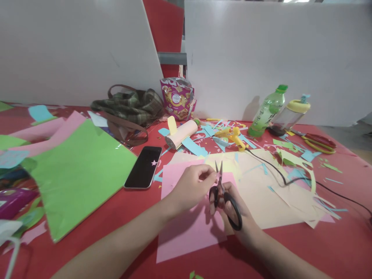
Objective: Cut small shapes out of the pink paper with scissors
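My left hand pinches a tiny pink paper star between thumb and forefinger. Beside it, my right hand grips a pair of black-handled scissors, whose blades point away from me, slightly apart, next to the star. Both hands are above a pink paper sheet that partly overlaps cream paper. Left of the hands lies a black-screened phone with another pink star on it.
A pink paper roll and yellow glue gun lie among paper scraps. Its black cord runs rightward. Behind stand a snack bag, green bottle and tilted jar. Red-handled pliers lie right, green paper left.
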`<action>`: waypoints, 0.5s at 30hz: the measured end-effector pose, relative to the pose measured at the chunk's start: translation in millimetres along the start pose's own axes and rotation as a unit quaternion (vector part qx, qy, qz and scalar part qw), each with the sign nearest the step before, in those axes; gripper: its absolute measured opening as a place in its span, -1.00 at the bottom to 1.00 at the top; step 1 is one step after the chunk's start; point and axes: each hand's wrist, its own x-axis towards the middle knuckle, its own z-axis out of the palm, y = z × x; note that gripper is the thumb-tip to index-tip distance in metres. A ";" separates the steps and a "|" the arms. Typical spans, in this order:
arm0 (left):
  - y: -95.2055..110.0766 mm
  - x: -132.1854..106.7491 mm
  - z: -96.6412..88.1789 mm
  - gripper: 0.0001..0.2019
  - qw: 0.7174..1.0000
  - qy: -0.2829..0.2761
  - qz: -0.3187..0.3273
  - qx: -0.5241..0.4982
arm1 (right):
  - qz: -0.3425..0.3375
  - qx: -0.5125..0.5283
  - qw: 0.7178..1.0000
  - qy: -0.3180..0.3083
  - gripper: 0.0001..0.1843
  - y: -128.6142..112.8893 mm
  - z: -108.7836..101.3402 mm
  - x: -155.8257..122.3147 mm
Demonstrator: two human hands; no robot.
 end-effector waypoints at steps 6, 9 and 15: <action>-1.0 -0.2 1.1 -0.79 1.000 0.009 0.006 -0.002 | 0.004 -0.005 1.000 0.000 -0.76 -1.7 1.4 0.8; -1.8 -0.6 1.3 -0.79 1.000 0.009 0.007 -0.001 | 0.009 -0.012 1.000 0.004 -0.76 -2.2 2.5 0.9; -3.3 -0.9 3.8 -0.77 1.000 0.018 0.010 -0.012 | 0.036 -0.005 0.999 0.027 -0.76 -3.7 4.0 0.4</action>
